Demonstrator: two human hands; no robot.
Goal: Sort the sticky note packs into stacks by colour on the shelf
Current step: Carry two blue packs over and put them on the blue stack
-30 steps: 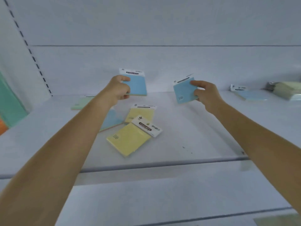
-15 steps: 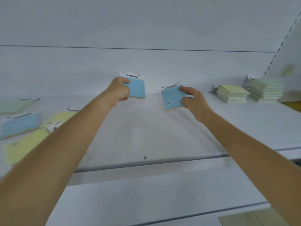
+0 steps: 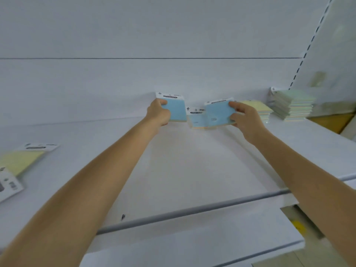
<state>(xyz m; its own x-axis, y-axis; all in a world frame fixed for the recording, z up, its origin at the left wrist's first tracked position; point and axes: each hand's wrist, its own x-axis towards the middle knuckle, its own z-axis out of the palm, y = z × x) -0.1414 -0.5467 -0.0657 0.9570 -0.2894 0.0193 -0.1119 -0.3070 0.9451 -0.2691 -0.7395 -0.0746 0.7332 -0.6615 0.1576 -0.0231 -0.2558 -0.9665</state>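
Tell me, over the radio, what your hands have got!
Left hand holds blue pack. Right hand holds second blue pack, over blue stack. Nothing blocking.

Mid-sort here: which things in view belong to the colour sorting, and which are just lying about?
In the job:
- blue pack in left hand
- blue pack in right hand
- blue stack on shelf
- yellow stack
- green stack
- loose yellow pack, far left

Lying about:
- brown cardboard box, far right

Plain white back panel [image 3: 134, 35], slotted upright [image 3: 308, 49]
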